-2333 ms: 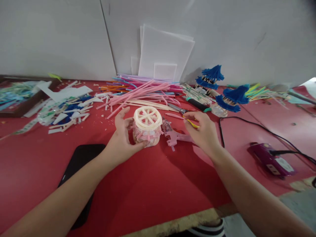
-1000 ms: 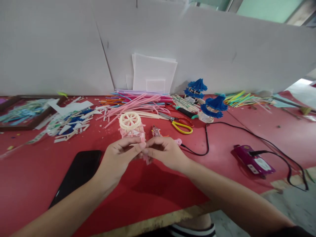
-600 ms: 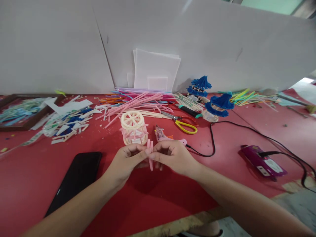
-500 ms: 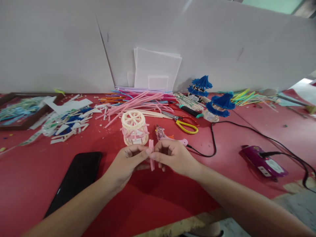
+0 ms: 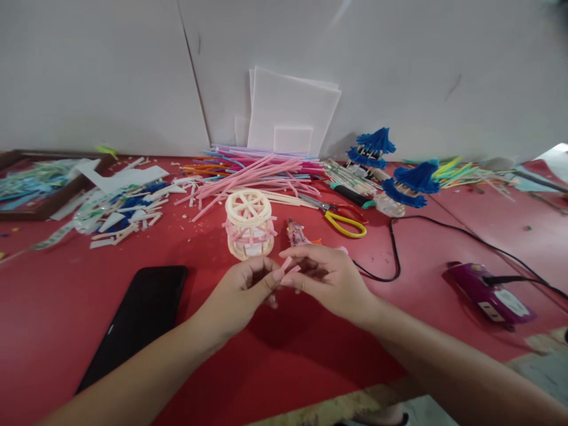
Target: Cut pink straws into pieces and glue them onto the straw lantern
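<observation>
My left hand (image 5: 242,293) and my right hand (image 5: 331,278) meet over the red table (image 5: 275,367), fingertips pinched together on short pink straw pieces (image 5: 287,266). Just beyond them stands a small cream drum-shaped straw model (image 5: 248,225) with a spoked top and pink strips round its side. A pink glue gun (image 5: 298,235) lies partly hidden behind my right hand. Neither hand touches the model.
A black phone (image 5: 137,316) lies at my left. Yellow-handled scissors (image 5: 341,222), a heap of coloured straws (image 5: 257,171), straw scraps (image 5: 119,207), blue tasselled models (image 5: 399,171), a purple power strip (image 5: 488,293) with black cable (image 5: 426,228), and white sheets (image 5: 290,112) against the wall.
My left hand let go of the cream model and my right hand left the scissors; both came together nearer me on the pink straw pieces, which have tilted from upright to slanted.
</observation>
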`<state>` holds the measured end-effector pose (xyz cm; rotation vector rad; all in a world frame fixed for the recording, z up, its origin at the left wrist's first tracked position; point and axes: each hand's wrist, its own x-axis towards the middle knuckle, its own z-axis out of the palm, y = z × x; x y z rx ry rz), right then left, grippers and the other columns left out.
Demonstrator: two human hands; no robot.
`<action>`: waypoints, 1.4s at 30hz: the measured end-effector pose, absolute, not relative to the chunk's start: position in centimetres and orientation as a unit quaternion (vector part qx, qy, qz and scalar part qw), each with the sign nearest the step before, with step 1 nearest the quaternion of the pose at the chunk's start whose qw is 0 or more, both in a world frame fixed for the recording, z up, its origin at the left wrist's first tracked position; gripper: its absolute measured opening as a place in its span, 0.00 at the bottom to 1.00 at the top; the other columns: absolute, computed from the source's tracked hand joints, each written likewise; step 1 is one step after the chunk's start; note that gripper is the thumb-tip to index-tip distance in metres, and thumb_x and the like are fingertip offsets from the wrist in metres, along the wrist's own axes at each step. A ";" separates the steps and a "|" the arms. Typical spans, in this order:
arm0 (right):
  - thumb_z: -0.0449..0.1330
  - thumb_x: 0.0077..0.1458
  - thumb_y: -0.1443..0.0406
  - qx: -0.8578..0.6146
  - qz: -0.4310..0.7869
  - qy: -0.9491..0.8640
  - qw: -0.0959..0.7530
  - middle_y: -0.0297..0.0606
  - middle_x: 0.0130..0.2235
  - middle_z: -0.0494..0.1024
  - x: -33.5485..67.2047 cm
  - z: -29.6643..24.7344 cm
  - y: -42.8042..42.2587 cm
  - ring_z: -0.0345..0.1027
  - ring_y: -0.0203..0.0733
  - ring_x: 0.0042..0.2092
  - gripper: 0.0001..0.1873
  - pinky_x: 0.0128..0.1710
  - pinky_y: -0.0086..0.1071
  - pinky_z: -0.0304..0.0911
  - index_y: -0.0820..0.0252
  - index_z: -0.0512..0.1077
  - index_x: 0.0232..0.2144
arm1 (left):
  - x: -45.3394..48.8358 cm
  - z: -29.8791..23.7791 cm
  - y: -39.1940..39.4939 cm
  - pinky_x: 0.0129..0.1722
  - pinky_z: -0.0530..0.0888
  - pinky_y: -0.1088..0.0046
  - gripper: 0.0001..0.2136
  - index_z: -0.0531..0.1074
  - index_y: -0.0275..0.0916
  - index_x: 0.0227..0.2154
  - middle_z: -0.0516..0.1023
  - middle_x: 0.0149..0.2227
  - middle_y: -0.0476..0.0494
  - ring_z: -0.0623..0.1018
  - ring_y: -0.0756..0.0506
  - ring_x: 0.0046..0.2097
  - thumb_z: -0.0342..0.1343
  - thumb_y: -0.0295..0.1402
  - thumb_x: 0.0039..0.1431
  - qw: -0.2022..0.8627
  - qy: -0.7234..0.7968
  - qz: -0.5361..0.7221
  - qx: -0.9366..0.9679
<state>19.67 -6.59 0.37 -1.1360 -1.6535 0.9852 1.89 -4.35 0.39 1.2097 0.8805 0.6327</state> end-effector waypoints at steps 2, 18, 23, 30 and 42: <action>0.63 0.55 0.62 -0.450 0.378 -0.683 0.434 0.35 0.34 0.82 20.1 0.5 -6.4 0.76 0.36 0.32 0.10 0.30 0.27 0.71 0.55 0.76 0.41 | 1.8 0.4 -4.3 0.28 0.68 0.75 0.13 0.72 0.37 0.28 0.72 0.27 0.51 0.70 0.53 0.25 0.61 0.44 0.53 0.683 0.395 0.282 0.545; 0.54 0.62 0.68 -0.371 0.039 -0.854 0.363 0.35 0.27 0.77 21.6 1.1 -5.9 0.70 0.34 0.28 0.08 0.28 0.26 0.64 0.60 0.71 0.31 | 1.8 1.2 -4.5 0.33 0.76 0.79 0.11 0.80 0.38 0.29 0.80 0.28 0.48 0.75 0.54 0.27 0.70 0.36 0.42 0.780 0.372 0.367 0.343; 0.55 0.60 0.70 -0.452 0.047 -0.758 0.469 0.31 0.23 0.72 19.5 1.0 -7.2 0.64 0.30 0.23 0.07 0.24 0.24 0.59 0.60 0.69 0.28 | 2.3 1.4 -4.8 0.40 0.77 0.78 0.12 0.81 0.41 0.32 0.82 0.33 0.47 0.80 0.50 0.37 0.71 0.35 0.42 0.765 0.271 0.464 0.354; 0.58 0.58 0.70 -0.404 0.062 -0.781 0.472 0.34 0.25 0.75 18.2 0.3 -7.9 0.65 0.31 0.25 0.07 0.27 0.25 0.61 0.61 0.68 0.27 | 2.9 0.9 -5.0 0.31 0.76 0.87 0.06 0.81 0.40 0.20 0.83 0.27 0.50 0.79 0.54 0.29 0.72 0.32 0.39 0.710 0.358 0.490 0.358; 0.57 0.58 0.55 -0.405 0.548 -0.573 0.456 0.38 0.29 0.79 17.9 0.1 -7.6 0.63 0.29 0.19 0.16 0.19 0.25 0.60 0.62 0.74 0.32 | 2.6 0.6 -4.5 0.28 0.75 0.86 0.08 0.81 0.41 0.21 0.82 0.23 0.52 0.78 0.55 0.26 0.73 0.35 0.38 0.695 0.384 0.504 0.340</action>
